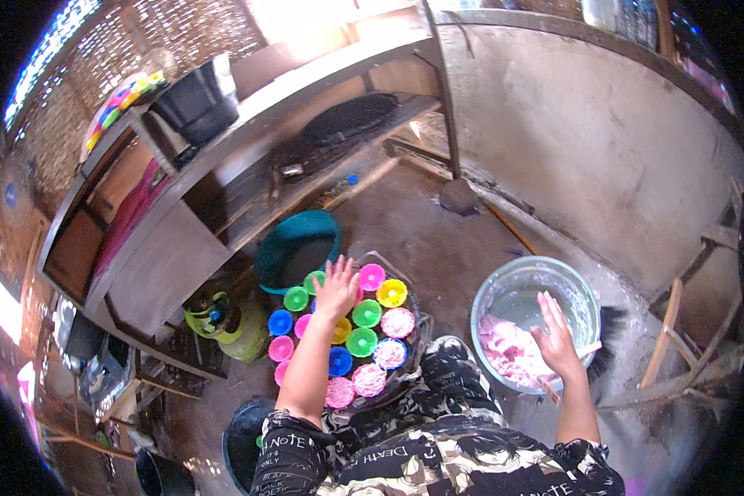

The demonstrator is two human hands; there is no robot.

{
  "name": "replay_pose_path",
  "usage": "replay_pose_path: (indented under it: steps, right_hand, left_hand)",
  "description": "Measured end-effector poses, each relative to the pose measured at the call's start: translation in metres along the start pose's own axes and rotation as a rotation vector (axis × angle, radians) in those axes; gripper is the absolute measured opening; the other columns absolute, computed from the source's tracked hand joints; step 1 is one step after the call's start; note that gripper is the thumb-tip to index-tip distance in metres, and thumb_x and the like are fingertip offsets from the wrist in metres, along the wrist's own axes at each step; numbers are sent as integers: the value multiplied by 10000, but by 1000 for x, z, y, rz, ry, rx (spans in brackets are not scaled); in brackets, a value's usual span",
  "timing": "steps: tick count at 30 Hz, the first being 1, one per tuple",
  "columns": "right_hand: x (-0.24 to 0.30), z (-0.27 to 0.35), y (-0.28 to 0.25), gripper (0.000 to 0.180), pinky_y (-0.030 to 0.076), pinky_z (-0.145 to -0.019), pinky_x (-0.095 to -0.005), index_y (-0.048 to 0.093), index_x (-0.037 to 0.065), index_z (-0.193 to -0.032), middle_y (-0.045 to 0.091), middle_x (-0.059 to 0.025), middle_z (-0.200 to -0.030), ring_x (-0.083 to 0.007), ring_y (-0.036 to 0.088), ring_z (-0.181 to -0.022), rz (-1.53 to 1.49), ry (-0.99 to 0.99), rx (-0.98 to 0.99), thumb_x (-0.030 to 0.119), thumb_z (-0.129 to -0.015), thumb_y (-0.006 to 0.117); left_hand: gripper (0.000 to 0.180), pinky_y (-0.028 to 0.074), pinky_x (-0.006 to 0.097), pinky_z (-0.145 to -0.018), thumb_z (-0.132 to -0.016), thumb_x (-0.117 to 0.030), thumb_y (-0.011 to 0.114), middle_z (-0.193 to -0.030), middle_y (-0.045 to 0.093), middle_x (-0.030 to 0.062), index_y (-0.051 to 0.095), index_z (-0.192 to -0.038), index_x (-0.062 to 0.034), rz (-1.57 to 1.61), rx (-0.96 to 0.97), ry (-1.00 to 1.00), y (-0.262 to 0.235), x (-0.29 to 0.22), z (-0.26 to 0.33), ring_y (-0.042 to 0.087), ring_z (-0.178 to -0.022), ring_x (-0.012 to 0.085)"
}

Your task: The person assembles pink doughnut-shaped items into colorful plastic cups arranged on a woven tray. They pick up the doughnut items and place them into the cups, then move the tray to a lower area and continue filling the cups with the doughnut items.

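Observation:
My left hand [337, 288] is over a group of small fluted moulds, its fingers spread and nothing in them. The moulds are pink, green, blue and yellow, such as the yellow mould [392, 293] and the green mould [362, 342]. Several at the near right side hold pink crumbly stuff, among them a heaped mould [369, 380]. On the right, my right hand [558, 337] is above a grey-green basin [536, 266], fingers stretched out, seemingly holding nothing. Inside the basin lies a pink crumbly mixture [508, 347]. A pale handle [589, 350] sticks out over the basin's right rim.
Beyond the moulds stands a teal tub [260, 269]. A green gas cylinder [244, 341] is to their left, with a dark bucket [238, 446] nearer me. A wooden bench [161, 256] runs along the left. Wooden framing [671, 331] stands at the right, by a pale wall [579, 124].

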State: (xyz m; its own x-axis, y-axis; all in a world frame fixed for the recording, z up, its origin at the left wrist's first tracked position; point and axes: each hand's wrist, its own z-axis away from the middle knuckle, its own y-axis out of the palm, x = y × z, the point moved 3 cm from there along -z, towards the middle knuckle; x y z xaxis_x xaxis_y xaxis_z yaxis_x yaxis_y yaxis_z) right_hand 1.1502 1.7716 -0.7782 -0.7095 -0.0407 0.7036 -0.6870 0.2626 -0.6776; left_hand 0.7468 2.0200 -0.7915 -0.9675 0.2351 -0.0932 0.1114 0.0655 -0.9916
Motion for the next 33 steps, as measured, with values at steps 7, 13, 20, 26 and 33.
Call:
replay_pose_path:
  steps: [7,13,20,26,33]
  right_hand:
    - [-76,10,-42,641,228,-1094,-433,306,83,-1417,263,-197,-1464,-365,239,-1357,88,93,-116,402,-901,513]
    - [-170,57,-18,540,375,-966,-423,457,16,-1291,493,-206,-1220,-364,478,-1127,194,162,-380,362,-888,554]
    - [-150,176,152,598,241,-1025,-615,431,103,-1328,418,-151,-1345,-344,330,-1296,345,-114,180,277,-795,638]
    - [-151,234,196,528,391,-989,-423,399,54,-1320,490,-196,-1268,-338,471,-1193,-223,155,251,178,-837,574]
    - [-82,168,230,433,421,-927,-426,453,46,-1222,527,-195,-1197,-341,510,-1116,98,-97,545,176,-825,569]
  left_hand:
    - [551,92,693,-1027,-948,-426,347,-1519,190,48,241,-1446,-215,-77,26,95,48,-17,-35,178,-1394,290]
    - [567,41,683,-1028,-956,-459,323,-1535,140,16,212,-1459,-221,-148,81,61,79,-33,-56,117,-1412,262]
    - [604,-15,629,-1051,-958,-537,225,-1540,121,14,164,-1473,-228,247,-254,-25,13,9,5,53,-1422,252]
    - [577,134,353,-1116,-985,-368,340,-1461,303,149,256,-1424,-4,727,-710,-93,-48,115,184,231,-1374,247]
    - [327,455,320,-895,-952,-178,480,-1108,626,156,545,-1206,16,479,-925,-1102,21,195,542,598,-1019,217]
